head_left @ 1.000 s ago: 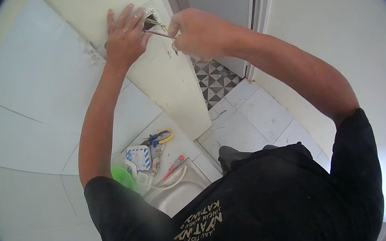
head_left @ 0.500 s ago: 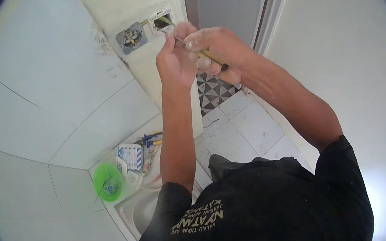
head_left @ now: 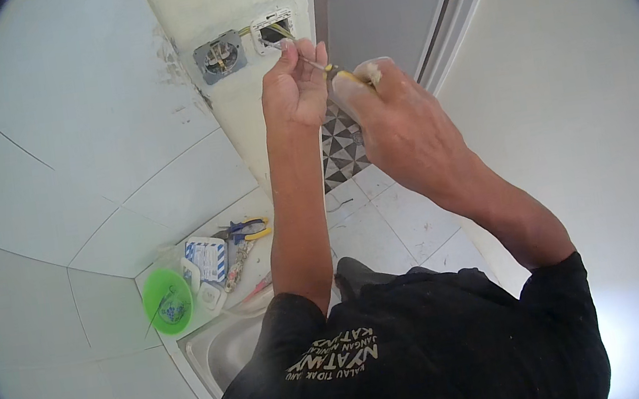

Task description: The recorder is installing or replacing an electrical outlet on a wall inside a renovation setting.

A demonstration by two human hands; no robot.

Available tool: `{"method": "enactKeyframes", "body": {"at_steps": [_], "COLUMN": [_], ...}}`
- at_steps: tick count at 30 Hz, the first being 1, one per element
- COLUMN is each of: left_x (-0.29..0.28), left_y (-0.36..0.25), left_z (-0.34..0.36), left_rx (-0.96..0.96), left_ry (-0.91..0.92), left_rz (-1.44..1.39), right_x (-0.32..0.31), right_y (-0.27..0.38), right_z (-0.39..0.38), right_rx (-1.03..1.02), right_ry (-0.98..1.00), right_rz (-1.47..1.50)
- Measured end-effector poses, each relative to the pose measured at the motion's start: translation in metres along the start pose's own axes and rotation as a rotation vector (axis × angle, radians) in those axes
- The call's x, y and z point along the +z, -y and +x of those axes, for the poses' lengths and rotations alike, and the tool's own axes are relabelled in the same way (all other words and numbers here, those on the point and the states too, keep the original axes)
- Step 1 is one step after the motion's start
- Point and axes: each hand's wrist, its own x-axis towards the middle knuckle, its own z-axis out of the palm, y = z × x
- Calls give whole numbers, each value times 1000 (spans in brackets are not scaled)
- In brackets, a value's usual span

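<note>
My right hand (head_left: 401, 112) is closed round the yellow-and-black handle of a screwdriver (head_left: 339, 73). Its thin shaft slants up and left to my left hand (head_left: 295, 90), whose thumb and fingertips pinch it near the tip. Just beyond those fingers is a white-framed wall box (head_left: 274, 28) set in the wall, with yellowish wires (head_left: 281, 32) in its dark opening. The exact spot where the tip rests is hidden by my fingers. Left of the box, a grey socket insert (head_left: 220, 57) with its round inside exposed is joined to it by wires.
On the ledge lower left are a green bowl (head_left: 166, 301) with small parts, a blue-and-white striped pack (head_left: 207, 259), a white square plate (head_left: 210, 296) and blue-yellow pliers (head_left: 248, 230). A steel sink (head_left: 222, 348) lies below. A grey door (head_left: 387, 9) stands right of the wall box.
My right hand has drawn back down and right, away from my left, and its grip on the screwdriver handle has turned. My left hand stays near the wall box.
</note>
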Motion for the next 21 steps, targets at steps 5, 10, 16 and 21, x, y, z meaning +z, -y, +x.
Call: {"method": "enactKeyframes", "body": {"at_steps": [5, 10, 16, 21], "left_x": [-3, -20, -8, -15], "left_y": [-11, -15, -13, -15], "left_z": [4, 13, 7, 19], "left_rx": [-91, -95, -52, -70], "left_ry": [56, 52, 16, 29], "left_rz": [-45, -33, 1, -14], "right_x": [10, 10, 13, 13], "right_y": [2, 10, 3, 1], "right_z": [17, 10, 7, 11], "right_rx": [479, 211, 132, 389], "right_ry": [203, 145, 48, 200], "right_rz": [168, 46, -14, 62]}}
